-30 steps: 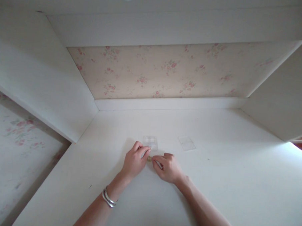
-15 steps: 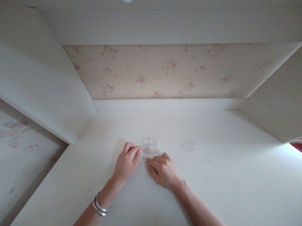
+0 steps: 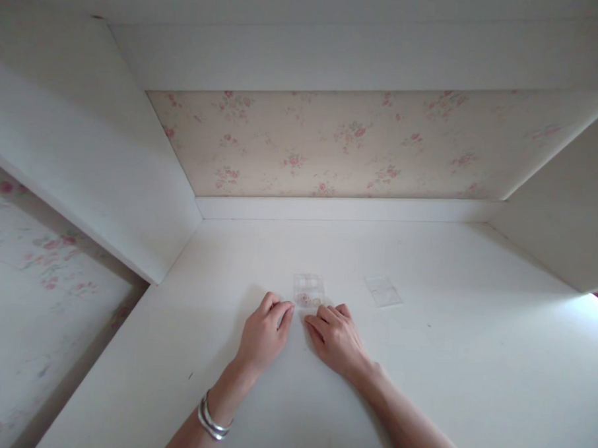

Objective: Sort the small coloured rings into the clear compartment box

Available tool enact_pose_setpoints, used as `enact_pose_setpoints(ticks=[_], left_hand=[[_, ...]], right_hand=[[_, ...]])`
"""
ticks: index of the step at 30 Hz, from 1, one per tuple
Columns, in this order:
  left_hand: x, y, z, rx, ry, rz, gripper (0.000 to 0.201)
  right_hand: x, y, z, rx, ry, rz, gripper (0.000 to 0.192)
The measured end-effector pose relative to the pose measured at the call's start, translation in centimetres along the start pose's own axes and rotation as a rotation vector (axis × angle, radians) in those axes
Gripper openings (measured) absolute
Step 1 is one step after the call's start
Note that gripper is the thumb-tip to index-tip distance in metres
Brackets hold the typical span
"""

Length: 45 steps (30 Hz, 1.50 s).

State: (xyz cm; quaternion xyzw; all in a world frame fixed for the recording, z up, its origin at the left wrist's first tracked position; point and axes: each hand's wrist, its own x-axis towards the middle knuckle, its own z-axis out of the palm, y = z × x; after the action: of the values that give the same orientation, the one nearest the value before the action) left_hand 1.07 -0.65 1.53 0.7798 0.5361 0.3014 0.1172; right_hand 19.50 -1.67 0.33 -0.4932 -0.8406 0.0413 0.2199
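Two silver bangles (image 3: 214, 418), on the left wrist. Left hand (image 3: 266, 333): thumb and fingertip drawn together near the front left corner of a clear box (image 3: 309, 283); nothing shows between them. Box: uncovered on the white table (image 3: 451, 369), just beyond both hands; small rounded items (image 3: 303, 298) (too small to name) already lie in its near part, and whether any remain outside cannot be told. Right hand (image 3: 337, 338): fingers curled low by the near right corner; any hold is hidden. Clear flat panel (image 3: 384, 292): presumably the lid, lying apart, not fitted.
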Motion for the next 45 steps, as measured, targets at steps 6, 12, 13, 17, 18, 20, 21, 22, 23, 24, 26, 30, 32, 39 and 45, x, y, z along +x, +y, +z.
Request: enact_pose_setpoints(ticks=[6, 12, 13, 17, 18, 20, 21, 22, 23, 24, 26, 30, 32, 39, 45], left_hand=[[0.1, -0.1, -0.1, -0.014, -0.004, 0.024, 0.022], [0.1, -0.1, 0.1, -0.018, -0.018, 0.034, 0.022], [0.0, -0.1, 0.2, -0.016, -0.023, 0.037, 0.022], [0.0, 0.0, 0.2, -0.011, -0.042, 0.051, 0.022], [0.0, 0.0, 0.1, -0.01, -0.047, 0.052, 0.023], [0.0, 0.0, 0.1, -0.009, -0.052, 0.048, 0.023], [0.1, 0.0, 0.1, -0.009, -0.052, 0.046, 0.023], [0.1, 0.0, 0.2, -0.009, -0.049, 0.043, 0.023], [0.1, 0.0, 0.2, -0.009, -0.047, 0.042, 0.023], [0.1, -0.1, 0.2, -0.01, -0.044, 0.041, 0.023], [0.1, -0.1, 0.3, -0.011, -0.041, 0.04, 0.023], [0.0, 0.0, 0.2, -0.005, -0.043, 0.031, 0.023], [0.0, 0.1, 0.2, 0.005, -0.048, 0.027, 0.023], [0.0, 0.3, 0.1, 0.016, -0.037, 0.031, 0.024], [0.0, 0.4, 0.2, 0.032, -0.054, 0.043, 0.024]], right_hand=[[0.0, 0.0, -0.2, 0.043, 0.035, 0.013, 0.019], [-0.3, 0.2, -0.1, 0.031, 0.034, -0.02, 0.021], [-0.3, 0.2, -0.1, 0.029, 0.033, -0.023, 0.021], [-0.2, 0.2, -0.2, 0.018, 0.031, -0.015, 0.022], [-0.2, 0.2, -0.2, 0.014, 0.031, -0.015, 0.022], [-0.2, 0.3, -0.2, 0.008, 0.026, -0.019, 0.022], [-0.2, 0.3, -0.1, 0.007, 0.022, -0.023, 0.022], [-0.2, 0.3, -0.1, 0.008, 0.019, -0.028, 0.022], [-0.2, 0.3, -0.1, 0.011, 0.017, -0.032, 0.021], [-0.3, 0.3, -0.1, 0.018, 0.019, -0.036, 0.021], [-0.3, 0.3, -0.1, 0.05, 0.04, -0.036, 0.021], [-0.2, 0.5, -0.2, 0.138, 0.136, 0.016, 0.022], [0.0, 0.9, -0.3, 0.147, 0.203, 0.069, 0.023], [1.1, 2.6, -0.1, 0.101, 0.322, 0.216, 0.022], [1.6, 3.1, 0.2, 0.091, 0.281, 0.261, 0.022]])
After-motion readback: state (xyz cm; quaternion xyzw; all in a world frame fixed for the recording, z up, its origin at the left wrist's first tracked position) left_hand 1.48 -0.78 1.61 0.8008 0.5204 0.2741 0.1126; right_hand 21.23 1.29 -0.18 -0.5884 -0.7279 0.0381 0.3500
